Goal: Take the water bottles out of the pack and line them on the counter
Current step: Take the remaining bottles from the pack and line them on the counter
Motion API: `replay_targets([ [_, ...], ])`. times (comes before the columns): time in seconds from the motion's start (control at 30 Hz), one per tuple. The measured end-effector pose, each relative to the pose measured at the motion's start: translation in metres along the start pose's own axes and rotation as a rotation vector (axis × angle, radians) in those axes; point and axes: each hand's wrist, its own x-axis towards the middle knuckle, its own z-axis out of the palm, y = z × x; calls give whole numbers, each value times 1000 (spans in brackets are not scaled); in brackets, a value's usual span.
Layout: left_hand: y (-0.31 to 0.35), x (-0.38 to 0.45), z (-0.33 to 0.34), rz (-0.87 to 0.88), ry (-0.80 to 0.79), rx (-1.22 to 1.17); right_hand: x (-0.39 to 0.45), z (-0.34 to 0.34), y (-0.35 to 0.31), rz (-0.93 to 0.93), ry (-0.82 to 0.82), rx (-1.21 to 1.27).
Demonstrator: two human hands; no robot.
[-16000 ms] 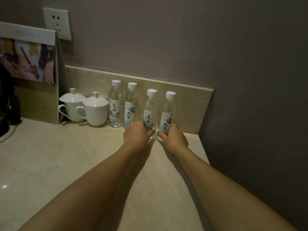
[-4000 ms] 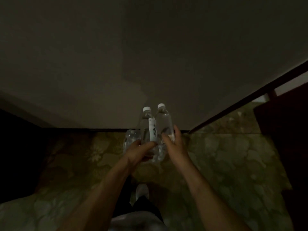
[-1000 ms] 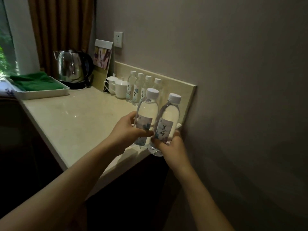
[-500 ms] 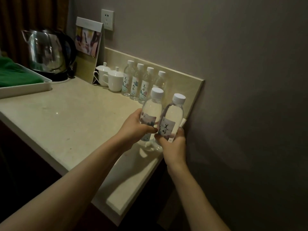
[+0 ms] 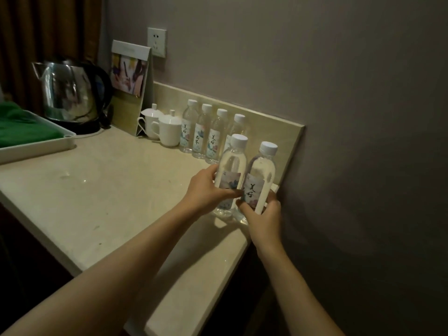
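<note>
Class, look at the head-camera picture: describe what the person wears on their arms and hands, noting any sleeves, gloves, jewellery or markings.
Both forearms are bare up to the frame edge, with no sleeve showing. The left hand and right hand wear no gloves. No watch, bracelet or ring shows, and no markings are visible, though the light is dim.

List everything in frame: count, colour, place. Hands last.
standing bottles: 4, clear with white caps, in a row along the backsplash
held bottles: 2, clear with white caps, upright, side by side near the counter's right end
lidded cups: 2, white, left of the bottle row
kettle: 1, steel and black, back left
card stand: 1, printed, behind the cups
tray: 1, white, with green cloth, far left
wall socket: 1, white, above the stand
counter: 1, beige stone
left hand: gripping the left held bottle
right hand: gripping the right held bottle
</note>
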Motion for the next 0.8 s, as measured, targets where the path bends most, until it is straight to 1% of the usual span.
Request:
replay_targets([
  [0.13, -4, 14, 10, 3, -23, 9, 13, -11, 2, -17, -34, 16],
  [0.23, -5, 26, 17, 24, -62, 33, 21, -19, 5, 9, -47, 40],
  [0.47, -12, 50, 26, 83, -121, 74, 41, -23, 12, -22, -85, -65],
  [0.63, -26, 79, 34, 134, -176, 86, 58, -17, 20, -33, -70, -150],
  [0.8, -27, 109, 43, 221, -211, 156, 76, -9, 15, -10, 27, -193],
])
